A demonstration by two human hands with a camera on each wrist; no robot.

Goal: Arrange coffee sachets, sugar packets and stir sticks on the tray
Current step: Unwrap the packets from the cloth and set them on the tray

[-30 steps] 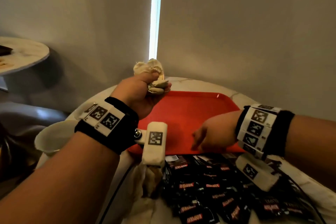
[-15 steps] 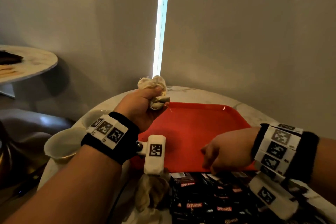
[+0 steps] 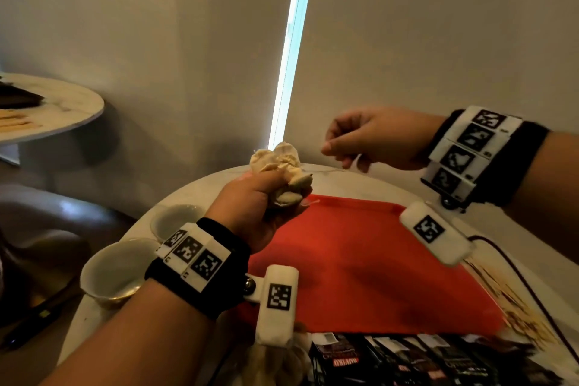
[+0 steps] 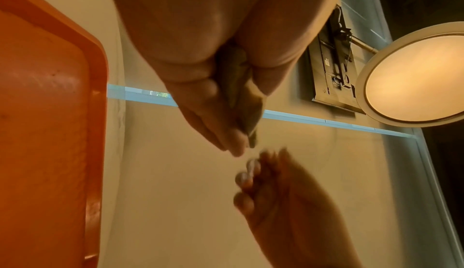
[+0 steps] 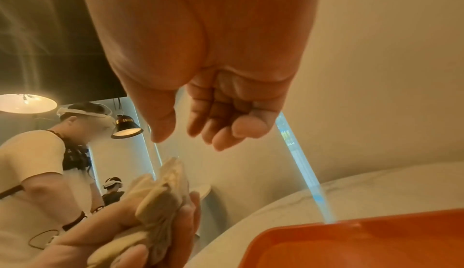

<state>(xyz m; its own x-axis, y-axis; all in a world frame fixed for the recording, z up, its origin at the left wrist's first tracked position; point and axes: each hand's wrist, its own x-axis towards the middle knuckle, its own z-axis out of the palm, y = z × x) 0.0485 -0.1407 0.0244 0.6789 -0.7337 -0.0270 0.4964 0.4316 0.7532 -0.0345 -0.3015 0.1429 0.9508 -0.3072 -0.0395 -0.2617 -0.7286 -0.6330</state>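
Note:
My left hand grips a bundle of pale beige packets above the far left corner of the empty red tray. In the right wrist view the bundle shows as several flat packets squeezed together. My right hand hovers in the air just right of the bundle, with fingers loosely curled and nothing in them. Black coffee sachets lie in a heap at the tray's near edge. Wooden stir sticks lie along its right side.
Two pale cups stand on the round marble table, left of the tray. A wall is close behind the table. A second round table stands far left. Other people show in the right wrist view.
My right hand has lifted from the tray's near edge by the sachets up to beside the bundle. My left hand still holds the bundle in about the same place.

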